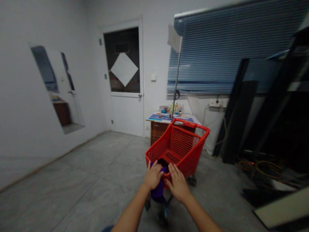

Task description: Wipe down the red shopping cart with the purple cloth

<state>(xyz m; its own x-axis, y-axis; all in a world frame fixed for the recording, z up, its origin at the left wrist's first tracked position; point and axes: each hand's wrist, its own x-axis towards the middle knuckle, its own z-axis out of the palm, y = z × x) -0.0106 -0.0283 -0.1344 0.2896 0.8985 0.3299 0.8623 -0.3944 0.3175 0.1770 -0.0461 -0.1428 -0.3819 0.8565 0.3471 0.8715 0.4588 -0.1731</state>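
Observation:
A red plastic shopping cart [184, 141] with latticed sides stands in front of me. A purple cloth [158, 192] hangs over its near rim and down the outside. On that rim, my left hand [154, 175] is closed over the cloth, its fingertips reaching toward the inside of the basket. Beside it, my right hand [178, 183] rests against the near rim, fingers stretched and thumb apart. Something dark lies in the basket just past my hands; I cannot make out what it is.
A desk [154, 129] with small items stands behind the cart, and a pole with a white flag [174, 38] rises there. A white door [127, 112] is at the back. Dark panels [238, 119], coiled cables [269, 169] and a pale board [285, 206] are on the right.

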